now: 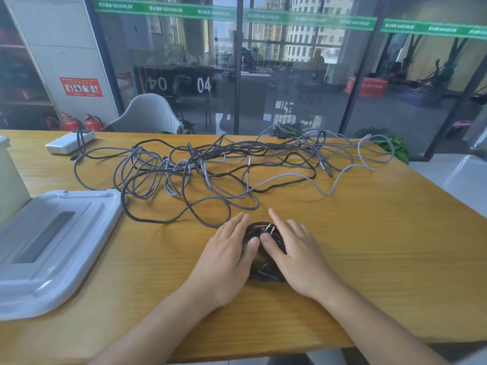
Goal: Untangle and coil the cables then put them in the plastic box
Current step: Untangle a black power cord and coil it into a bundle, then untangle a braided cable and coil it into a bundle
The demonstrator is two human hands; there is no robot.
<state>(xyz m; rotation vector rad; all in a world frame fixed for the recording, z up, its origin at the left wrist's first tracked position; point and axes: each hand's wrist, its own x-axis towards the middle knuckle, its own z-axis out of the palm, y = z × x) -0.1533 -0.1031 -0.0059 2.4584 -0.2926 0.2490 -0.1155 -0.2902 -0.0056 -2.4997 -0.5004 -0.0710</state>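
A small black coiled cable (266, 272) with a two-pin plug lies on the wooden table (369, 246) near its front middle. My left hand (226, 256) presses flat on the coil's left side and my right hand (297, 256) on its right side, thumbs meeting over it. Behind them a big tangle of grey and black braided cables (200, 169) spreads across the table's far half. The white plastic box (10, 175) stands at the left edge, mostly cut off. Its grey lid (52, 248) lies flat beside it.
A white power adapter (69, 142) sits at the far left of the table. A pale chair (150, 114) stands behind the table against a glass wall. The table's right edge slants toward the front right corner.
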